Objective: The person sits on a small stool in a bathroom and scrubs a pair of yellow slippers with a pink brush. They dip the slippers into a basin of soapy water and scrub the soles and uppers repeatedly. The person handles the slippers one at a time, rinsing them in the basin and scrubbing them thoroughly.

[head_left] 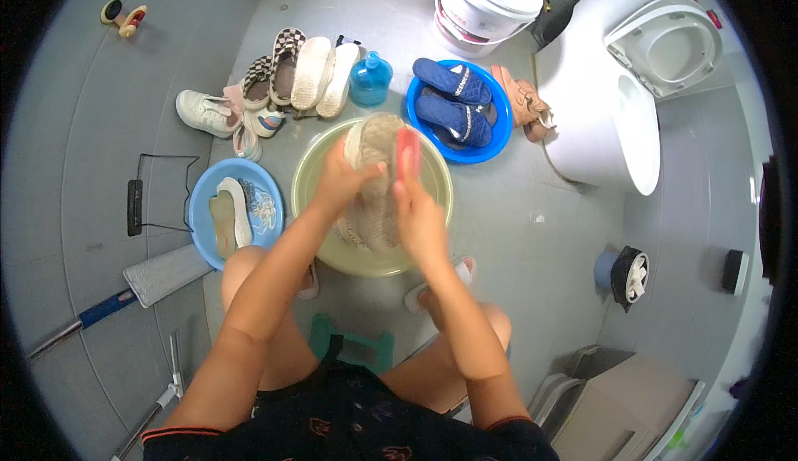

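Note:
My left hand (337, 180) is closed round the edge of a worn beige-grey slipper (378, 212), its thumb lying across the middle. The slipper is held lengthwise over a pale yellow-green basin (303, 228). In my right hand (422, 221) is a pink-red scrub brush (407, 147), its side against the slipper's right edge. The brush and right hand are slightly smeared by motion. What lies at the bottom of the basin is mostly hidden by the slipper and my hands.
Several shoes (208, 113) and cream slippers (312, 74) stand beyond the basin, beside a blue bottle (371, 78). A blue basin (504, 133) holds navy slippers (453, 120). At left, a light-blue basin (195, 199) holds insoles and laces. A white bucket (465, 33), toilet (582, 120) and mop (166, 274) are around.

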Available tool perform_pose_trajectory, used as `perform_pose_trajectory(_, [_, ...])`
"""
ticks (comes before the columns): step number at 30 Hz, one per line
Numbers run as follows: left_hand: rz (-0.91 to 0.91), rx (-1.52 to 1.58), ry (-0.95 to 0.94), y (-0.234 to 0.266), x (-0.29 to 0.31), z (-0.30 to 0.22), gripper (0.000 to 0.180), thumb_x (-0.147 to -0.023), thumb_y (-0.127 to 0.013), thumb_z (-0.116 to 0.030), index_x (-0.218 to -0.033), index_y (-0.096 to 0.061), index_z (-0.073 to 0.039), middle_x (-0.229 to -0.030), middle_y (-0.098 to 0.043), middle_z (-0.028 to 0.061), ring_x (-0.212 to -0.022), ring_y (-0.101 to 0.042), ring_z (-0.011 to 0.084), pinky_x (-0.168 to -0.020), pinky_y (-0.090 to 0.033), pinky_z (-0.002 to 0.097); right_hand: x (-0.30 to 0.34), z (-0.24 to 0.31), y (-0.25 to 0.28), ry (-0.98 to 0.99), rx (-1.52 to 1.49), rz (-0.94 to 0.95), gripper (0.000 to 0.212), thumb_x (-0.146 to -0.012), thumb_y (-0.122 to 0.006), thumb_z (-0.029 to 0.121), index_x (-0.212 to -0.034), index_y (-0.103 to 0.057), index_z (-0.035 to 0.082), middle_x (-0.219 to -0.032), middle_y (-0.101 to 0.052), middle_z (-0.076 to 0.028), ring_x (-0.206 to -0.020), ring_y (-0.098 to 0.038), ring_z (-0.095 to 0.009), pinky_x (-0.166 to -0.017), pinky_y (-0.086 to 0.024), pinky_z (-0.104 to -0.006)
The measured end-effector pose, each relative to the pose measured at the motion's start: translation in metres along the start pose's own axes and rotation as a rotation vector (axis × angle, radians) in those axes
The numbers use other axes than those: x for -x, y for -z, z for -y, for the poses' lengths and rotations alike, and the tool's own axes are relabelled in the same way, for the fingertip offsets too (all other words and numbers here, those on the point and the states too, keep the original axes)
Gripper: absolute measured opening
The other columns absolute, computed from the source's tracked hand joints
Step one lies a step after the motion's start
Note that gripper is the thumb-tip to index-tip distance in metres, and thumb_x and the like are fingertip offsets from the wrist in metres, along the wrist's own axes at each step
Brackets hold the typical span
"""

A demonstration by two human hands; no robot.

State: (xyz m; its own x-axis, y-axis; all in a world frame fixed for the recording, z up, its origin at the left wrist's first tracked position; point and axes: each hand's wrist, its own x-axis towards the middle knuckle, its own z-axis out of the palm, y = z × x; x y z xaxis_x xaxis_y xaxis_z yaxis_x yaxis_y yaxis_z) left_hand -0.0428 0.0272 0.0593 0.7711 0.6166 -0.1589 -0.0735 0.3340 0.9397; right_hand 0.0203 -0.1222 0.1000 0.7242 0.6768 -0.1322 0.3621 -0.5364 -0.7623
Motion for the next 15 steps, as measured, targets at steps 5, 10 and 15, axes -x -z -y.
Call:
perform_pose_trajectory(5, [0.036,-0.018,0.018,-0.008,0.005,-0.005,0.058,-0.074,-0.072,0.001,-0.129,-0.052,-0.001,-0.118,-0.062,0.0087,-0.108,-0.06,0.0172,-0.095,-0.046,0.0332,-0.017,-0.007,0.012,-0.012,-0.008,0.0,0.052,-0.098,-0.046,0.028,-0.148,-0.032,0.03,-0.091,-0.065,-0.026,-0.077,-0.062,-0.047,-0.066,-0.048,-0.0533])
perform_pose_trajectory(10, [-0.013,0.021,-0.005,-0.002,0.0,-0.007,0.059,-0.074,-0.072,0.001,-0.129,-0.051,-0.002,-0.118,-0.062,0.008,-0.107,-0.06,0.017,-0.095,-0.046,0.0333,0.007,-0.004,-0.008,0.118,0.022,-0.111,0.042,-0.099,-0.047,0.026,-0.14,-0.046,0.02,-0.103,-0.063,-0.028,-0.098,-0.06,-0.046,-0.08,-0.049,-0.0437])
perform_pose_trajectory(15, [0.016,0.062,0.041,-0.006,0.005,-0.007,0.056,-0.077,-0.072,-0.002,-0.129,-0.052,-0.002,-0.118,-0.062,0.007,-0.106,-0.06,0.0164,-0.094,-0.047,0.0325,-0.034,-0.013,0.012,-0.06,-0.021,0.014,0.047,-0.098,-0.047,0.028,-0.145,-0.04,0.029,-0.094,-0.064,-0.03,-0.082,-0.063,-0.048,-0.072,-0.05,-0.0513])
